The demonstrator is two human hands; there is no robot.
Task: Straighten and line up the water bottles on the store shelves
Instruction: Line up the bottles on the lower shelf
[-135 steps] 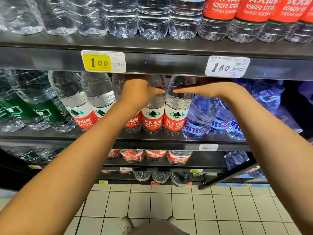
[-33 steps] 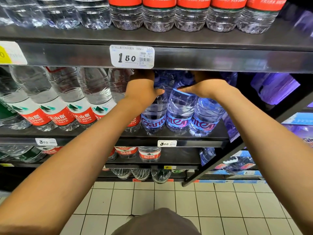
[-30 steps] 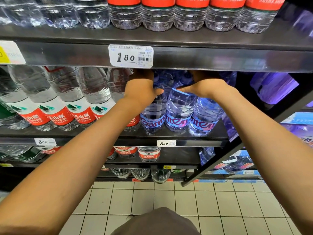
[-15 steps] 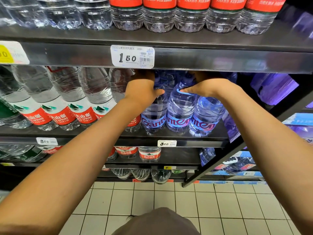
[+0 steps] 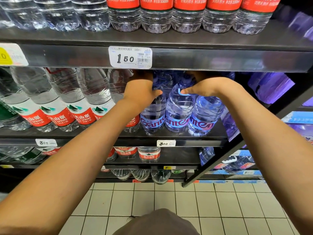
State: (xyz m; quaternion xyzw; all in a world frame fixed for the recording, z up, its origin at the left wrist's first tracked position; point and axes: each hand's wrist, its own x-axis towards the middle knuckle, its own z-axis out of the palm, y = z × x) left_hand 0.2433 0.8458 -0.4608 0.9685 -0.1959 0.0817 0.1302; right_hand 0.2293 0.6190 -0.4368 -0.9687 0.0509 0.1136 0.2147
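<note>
The left hand [image 5: 141, 92] grips the shoulder of the left blue bottle [image 5: 152, 114], thumb across its front; the fingers run back under the upper shelf edge [image 5: 220, 59], out of sight. The right hand [image 5: 205, 87] curls over the shoulder of the middle blue bottle [image 5: 177, 111], thumb on its front, fingers likewise hidden. A third blue bottle [image 5: 205, 114] stands touching it on the right. All three stand upright near the front lip of the middle shelf [image 5: 194, 142], close to its right end. Clearance above the caps is tight. The bottles are clear, ribbed, blue-tinted plastic. Left of them, red-labelled bottles [image 5: 81, 106] stand packed side by side.
</note>
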